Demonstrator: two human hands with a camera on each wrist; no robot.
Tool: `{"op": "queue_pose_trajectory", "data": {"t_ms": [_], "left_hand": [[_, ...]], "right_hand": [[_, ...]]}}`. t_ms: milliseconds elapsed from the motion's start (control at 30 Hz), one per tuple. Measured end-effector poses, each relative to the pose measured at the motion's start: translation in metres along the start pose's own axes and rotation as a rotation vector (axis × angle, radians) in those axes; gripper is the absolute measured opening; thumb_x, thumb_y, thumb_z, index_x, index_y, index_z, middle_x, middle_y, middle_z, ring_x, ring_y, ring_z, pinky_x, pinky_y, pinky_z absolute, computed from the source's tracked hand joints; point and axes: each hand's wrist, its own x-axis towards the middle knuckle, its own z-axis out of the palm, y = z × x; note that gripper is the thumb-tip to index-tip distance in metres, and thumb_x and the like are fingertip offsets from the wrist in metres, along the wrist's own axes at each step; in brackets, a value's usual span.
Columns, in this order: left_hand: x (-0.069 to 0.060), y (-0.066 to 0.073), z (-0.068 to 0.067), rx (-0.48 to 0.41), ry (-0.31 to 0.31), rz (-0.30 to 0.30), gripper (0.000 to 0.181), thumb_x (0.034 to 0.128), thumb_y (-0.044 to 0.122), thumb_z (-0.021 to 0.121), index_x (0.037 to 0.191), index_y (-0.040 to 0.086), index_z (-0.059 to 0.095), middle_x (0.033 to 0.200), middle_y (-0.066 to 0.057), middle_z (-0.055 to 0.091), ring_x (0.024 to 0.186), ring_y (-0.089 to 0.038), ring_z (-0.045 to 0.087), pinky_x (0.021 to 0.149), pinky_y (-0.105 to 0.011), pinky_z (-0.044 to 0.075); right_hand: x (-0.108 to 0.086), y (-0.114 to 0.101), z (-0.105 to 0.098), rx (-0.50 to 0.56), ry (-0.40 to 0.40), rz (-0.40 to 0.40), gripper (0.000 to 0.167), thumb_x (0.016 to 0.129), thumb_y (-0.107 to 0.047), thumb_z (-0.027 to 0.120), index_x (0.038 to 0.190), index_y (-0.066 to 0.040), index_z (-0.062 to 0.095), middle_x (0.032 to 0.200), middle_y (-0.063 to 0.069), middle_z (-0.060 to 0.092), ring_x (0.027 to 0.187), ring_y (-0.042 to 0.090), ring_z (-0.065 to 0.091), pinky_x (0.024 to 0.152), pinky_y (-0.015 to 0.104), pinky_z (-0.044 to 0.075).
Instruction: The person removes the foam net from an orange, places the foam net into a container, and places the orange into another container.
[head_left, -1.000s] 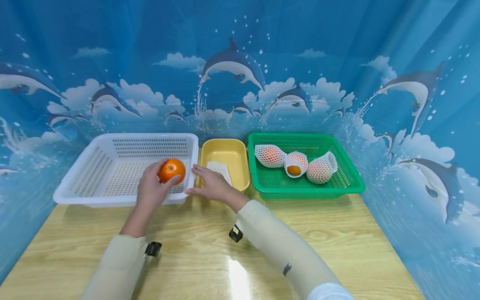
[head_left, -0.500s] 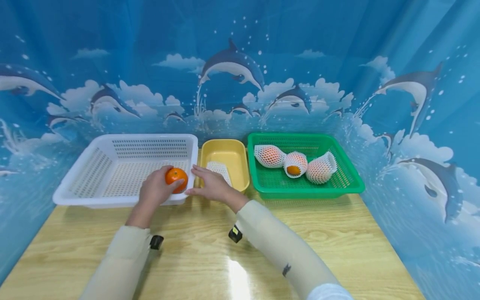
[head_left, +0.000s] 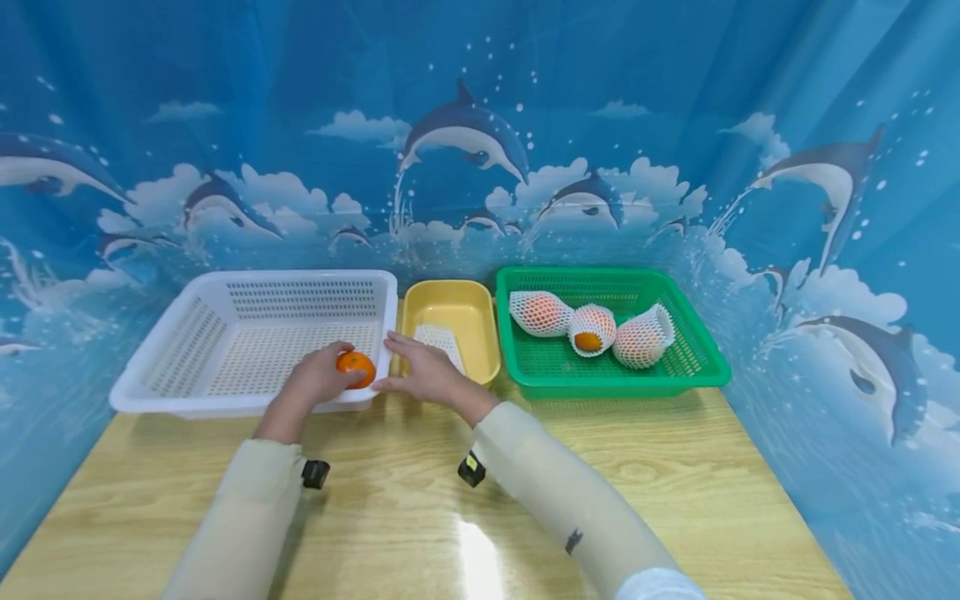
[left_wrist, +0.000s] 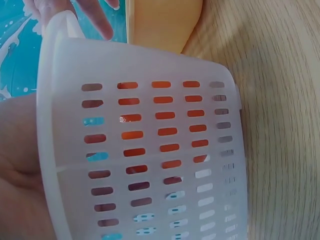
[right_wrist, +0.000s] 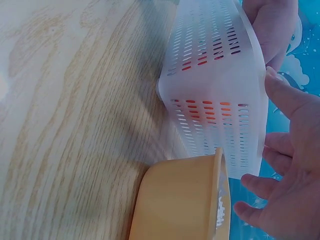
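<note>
Gripping one round orange fruit, the left hand dips into one white plastic basket, the right hand touching its rim, straight-fingered, three white-netted fruits lying farther right.

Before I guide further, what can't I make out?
Head view: left side of the orange, behind the left hand.
Head view: part of the foam net in the yellow tray, behind the right hand.
Left wrist view: whether the orange touches bottom, masked by the white basket.
Left wrist view: right hand, cut off by the top edge.
</note>
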Motion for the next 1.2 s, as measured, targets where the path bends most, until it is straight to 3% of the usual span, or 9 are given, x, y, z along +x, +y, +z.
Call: {"op": "queue_pose_trajectory", "data": {"t_ms": [233,500,767,1200], "left_hand": [[0.0011,-0.0015,-0.001,0.007,-0.034,0.0,0.06,0.0957,0.03,0.059,0.141,-0.004,0.04,0.136,-0.031,0.048,0.116,-0.043,0.051,0.097,-0.058,0.043],[0.0027,-0.004,-0.0011,-0.011,-0.051,0.002,0.048,0.0962,0.025,0.057,0.134,-0.003,0.046,0.127,-0.029,0.054,0.104,-0.038,0.055,0.089,-0.053,0.047],[0.0058,-0.0049,0.0003,0.014,-0.018,0.041,0.058,0.0975,0.033,0.055,0.139,-0.004,0.041,0.136,-0.032,0.047,0.121,-0.047,0.047,0.101,-0.06,0.04],[0.0054,-0.0033,0.0021,0.0,-0.008,0.025,0.055,0.0966,0.03,0.056,0.14,-0.003,0.042,0.137,-0.03,0.047,0.12,-0.044,0.049,0.1,-0.059,0.04]], "right_hand": [[-0.0007,0.0,0.0005,0.0,0.002,0.005,0.078,0.089,-0.052,0.064,0.15,-0.013,0.036,0.159,-0.004,0.024,0.144,0.017,0.028,0.116,0.038,0.028],[0.0004,0.0011,0.0025,0.011,-0.003,-0.005,0.078,0.089,-0.051,0.065,0.15,-0.013,0.036,0.159,-0.004,0.024,0.144,0.018,0.028,0.116,0.039,0.028],[0.0005,0.0019,0.0015,0.031,0.003,-0.008,0.078,0.089,-0.05,0.065,0.151,-0.013,0.035,0.159,-0.003,0.023,0.144,0.019,0.026,0.117,0.04,0.026],[0.0008,0.0017,0.0026,0.015,0.003,-0.008,0.078,0.09,-0.052,0.063,0.151,-0.013,0.033,0.159,-0.002,0.022,0.144,0.02,0.026,0.117,0.047,0.024]]}}
